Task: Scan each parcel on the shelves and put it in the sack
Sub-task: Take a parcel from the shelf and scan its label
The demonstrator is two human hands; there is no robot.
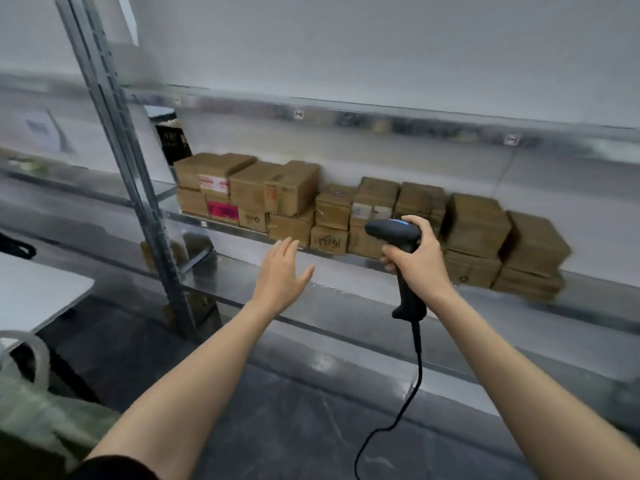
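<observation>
Mid-frame, the left hand [282, 271] reaches flat-fingered toward the boxes [367, 216]; the right hand [420, 261] grasps the scanner [398, 237] upright.

White wall [346, 46]: plain, above and beyond the left fingers [286, 247]. Floor [294, 427]: dark, faintly veined, below the fingers on the near side. White surface [38, 289]: well to the left of the fingers and lower, one rounded corner in view. Black object [17, 245]: at the frame edge, far left of the fingers, just above that surface; identity unclear. Printed sheet [38, 129]: far left and higher, blurred, text unreadable. Dark crate-like item [173, 142]: up and left of the fingers.
</observation>
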